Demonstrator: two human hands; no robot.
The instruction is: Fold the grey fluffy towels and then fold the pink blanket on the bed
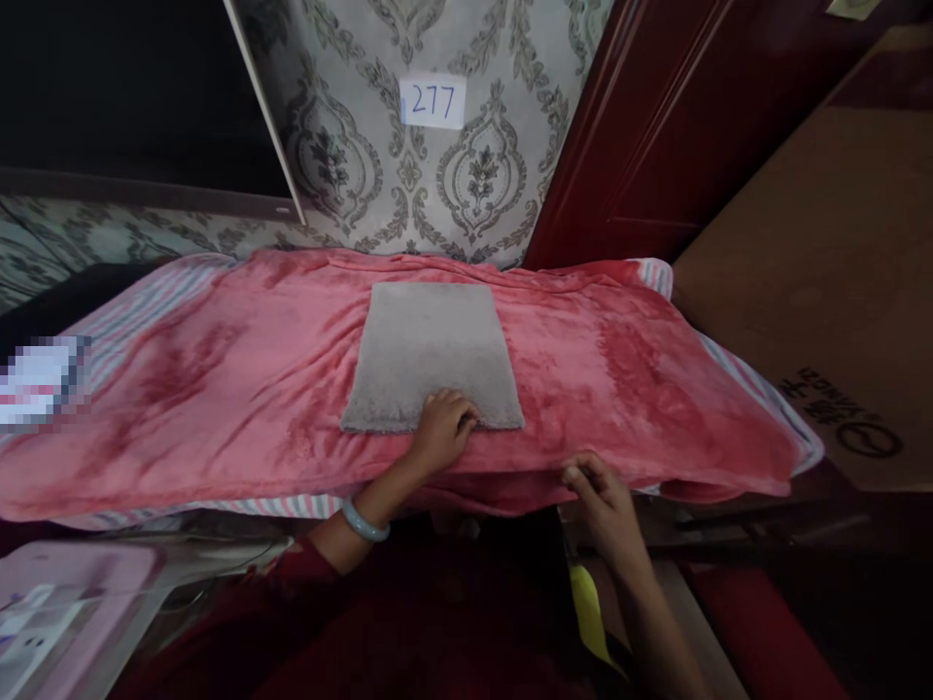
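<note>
A grey, plush square cushion cover or mat (437, 340) lies flat on a pink blanket (292, 369). Over its front edge my left hand (444, 428) is closed, fingers curled and thumb against the fabric's border. To the right and nearer to me, my right hand (602, 496) is held apart from the grey piece, just at the blanket's front edge. Its thumb and forefinger are pinched together; anything between them is too small to make out. A pale bangle (365, 521) circles my left wrist.
A dark screen (138, 97) stands at the back left, and a paper marked 277 (432, 101) hangs on the patterned wall. A large cardboard box (823, 282) is at the right. At the lower left is a pink item (109, 569); a yellow strip (589, 612) hangs below my right hand.
</note>
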